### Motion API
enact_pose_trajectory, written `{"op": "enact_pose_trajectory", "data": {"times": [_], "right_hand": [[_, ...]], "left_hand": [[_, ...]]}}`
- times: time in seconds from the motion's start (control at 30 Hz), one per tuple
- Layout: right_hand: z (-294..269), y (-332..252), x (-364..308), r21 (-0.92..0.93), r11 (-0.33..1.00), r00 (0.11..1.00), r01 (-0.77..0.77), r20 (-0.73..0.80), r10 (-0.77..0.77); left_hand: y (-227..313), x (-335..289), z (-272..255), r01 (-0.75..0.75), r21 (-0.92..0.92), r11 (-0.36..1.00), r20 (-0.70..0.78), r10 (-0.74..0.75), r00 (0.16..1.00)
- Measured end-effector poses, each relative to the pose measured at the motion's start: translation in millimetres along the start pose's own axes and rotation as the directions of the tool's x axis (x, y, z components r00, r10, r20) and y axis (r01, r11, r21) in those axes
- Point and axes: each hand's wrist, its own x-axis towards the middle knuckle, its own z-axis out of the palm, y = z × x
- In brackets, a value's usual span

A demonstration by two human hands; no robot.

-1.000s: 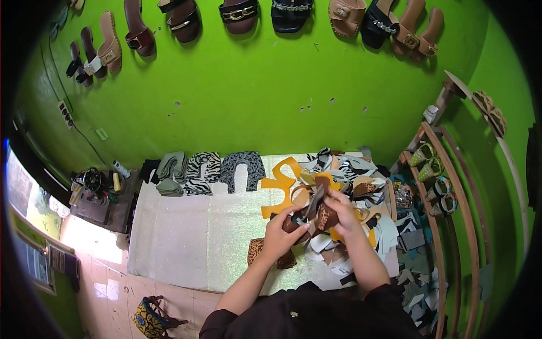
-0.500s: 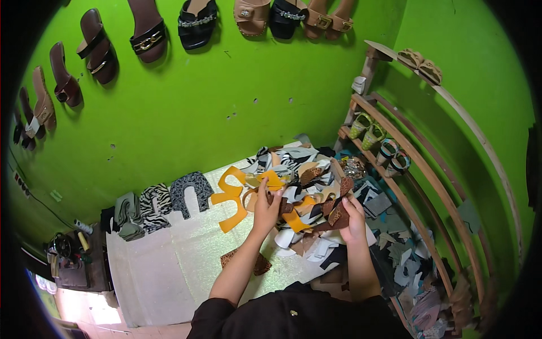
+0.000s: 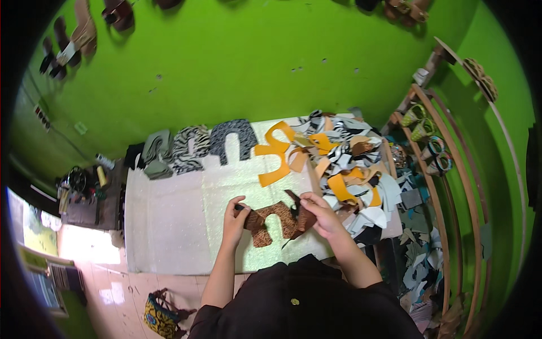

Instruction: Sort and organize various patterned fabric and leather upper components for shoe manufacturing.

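My left hand (image 3: 232, 217) pinches a small dark brown patterned scrap (image 3: 254, 219). In the fingers of my right hand (image 3: 320, 216) are brown scraps (image 3: 306, 219), with a thin dark strip sticking up beside them. Between my hands, over the front of the table, is a U-shaped leopard-print piece (image 3: 287, 224); the held scraps partly cover it. Just beyond lie yellow-orange cut pieces (image 3: 272, 178) with curved cut-outs. To their right rises a mixed heap of scraps (image 3: 361, 155) in white, zebra, tan and yellow.
Along the wall sit stacks of grey patterned (image 3: 232, 135), zebra (image 3: 195, 141) and olive (image 3: 157, 148) cut pieces on the white-covered table (image 3: 161, 226). A wooden rack (image 3: 437, 164) with shoes stands right, near more scraps. A sewing machine (image 3: 77, 179) is left; a patterned bag (image 3: 160, 316) lies on the floor.
Both hands have left the scrap heap and come left and nearer, over the leopard-print piece. Brown scraps came along in my right hand; my left now grips one too. The view has shifted.
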Motion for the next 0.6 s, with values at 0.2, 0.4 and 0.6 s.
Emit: {"op": "enact_pose_trajectory", "data": {"times": [0.2,0.4,0.6], "right_hand": [[68.5,83.6,36.4,-0.001,0.989,0.923,-0.149,0.360,0.140],[52.9,151.9,62.2,-0.843,0.475,0.945,0.253,0.321,0.066],[26.6,153.0,72.6,-0.830,0.512,0.961,0.222,0.274,0.028]], "left_hand": [[-11.6,-31.3,-74.4,-0.053,-0.180,0.982,-0.343,-0.012,0.939],[-7.3,-46.9,-114.7,-0.127,-0.186,0.974,-0.430,0.036,0.902],[-1.3,-50.1,-110.2,-0.098,-0.233,0.968,-0.351,0.010,0.937]]}}
